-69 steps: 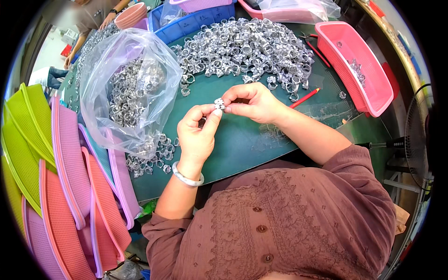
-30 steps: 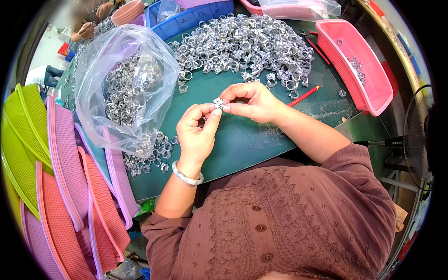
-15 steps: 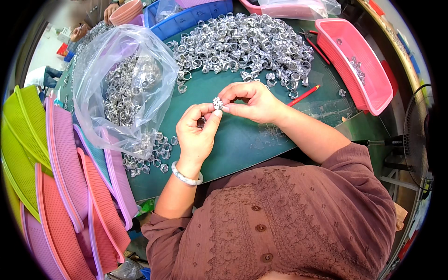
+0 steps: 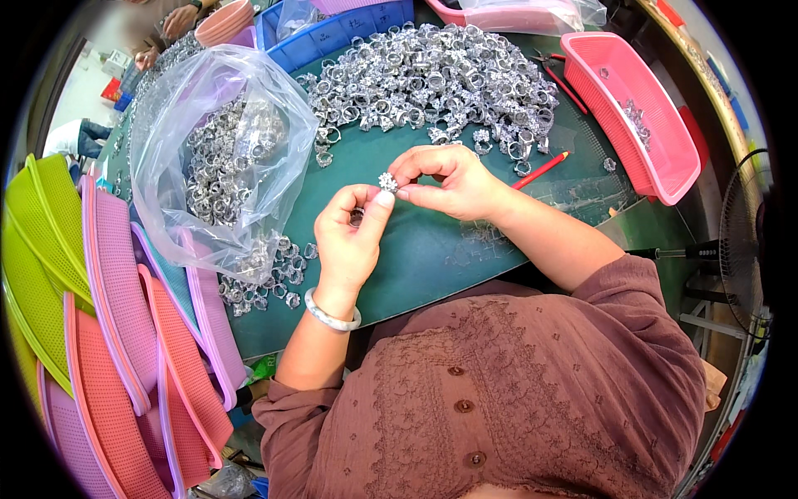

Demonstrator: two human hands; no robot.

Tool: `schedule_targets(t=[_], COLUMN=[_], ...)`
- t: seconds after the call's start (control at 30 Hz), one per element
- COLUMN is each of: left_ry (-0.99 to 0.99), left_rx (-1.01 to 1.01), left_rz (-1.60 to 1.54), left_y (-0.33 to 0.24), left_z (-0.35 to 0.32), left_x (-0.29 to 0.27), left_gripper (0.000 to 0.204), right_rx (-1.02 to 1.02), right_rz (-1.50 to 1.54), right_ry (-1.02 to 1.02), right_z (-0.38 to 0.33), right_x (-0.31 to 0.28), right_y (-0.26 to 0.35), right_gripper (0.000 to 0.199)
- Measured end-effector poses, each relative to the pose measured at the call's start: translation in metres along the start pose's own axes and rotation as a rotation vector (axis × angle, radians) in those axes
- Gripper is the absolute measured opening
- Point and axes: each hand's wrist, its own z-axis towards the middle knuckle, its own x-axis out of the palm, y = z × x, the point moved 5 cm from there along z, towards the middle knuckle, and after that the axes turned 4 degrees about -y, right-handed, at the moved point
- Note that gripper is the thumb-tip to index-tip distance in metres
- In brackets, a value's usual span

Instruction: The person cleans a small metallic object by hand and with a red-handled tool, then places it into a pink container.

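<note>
Between my two hands is a silvery ring (image 4: 387, 181) with a sparkling, flower-like head turned upward. My left hand (image 4: 349, 237) pinches it between thumb and forefinger. Thumb and fingertips of my right hand (image 4: 449, 179) close on the ring's right side, so both hands grip it. A dark round band (image 4: 357, 218) shows among the curled fingers of my left hand; whether it is worn or held I cannot tell. Beyond my hands lies a big heap of similar rings (image 4: 416, 79). Left of them, a clear plastic bag (image 4: 287, 158) holds more rings, with several loose ones (image 4: 283, 270) near its mouth.
A pink basket (image 4: 673, 158) with a few rings stands at the right, near red-handled pliers (image 4: 569, 87) and a red pencil (image 4: 544, 170) on the green tabletop (image 4: 416, 266). Coloured baskets (image 4: 116, 299) crowd the left. A blue bin (image 4: 332, 37) and another person's hand (image 4: 179, 22) are at the back.
My hands keep nearly the same place, with only a slight shift of my left thumb and fingers on the ring. At the back, the other person's hands have moved.
</note>
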Motion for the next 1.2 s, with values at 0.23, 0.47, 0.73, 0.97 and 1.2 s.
schedule_targets(t=[0.23,0.47,0.73,0.97,1.2], left_ry=[0.079,0.149,0.076,-0.635,-0.252], left_rx=[-0.256,-0.163,-0.391,0.553,0.710], left_rz=[-0.201,-0.235,-0.651,0.618,0.880], left_y=[0.007,0.005,0.006,-0.075,-0.063], left_z=[-0.001,-0.001,0.022,0.090,0.040], left_x=[0.006,0.007,-0.027,-0.145,-0.057], left_gripper=[0.017,0.025,0.025,0.034,0.023], right_rx=[-0.142,-0.029,0.343,-0.043,-0.116], right_rz=[-0.172,-0.186,-0.464,-1.135,-1.339], right_ry=[0.018,-0.169,-0.197,-0.014,0.083], right_z=[0.001,0.006,-0.003,-0.002,0.003], right_x=[0.001,-0.034,-0.081,-0.064,-0.045], right_y=[0.013,0.008,0.001,0.012,-0.004], right_gripper=[0.013,0.012,0.016,0.019,0.012])
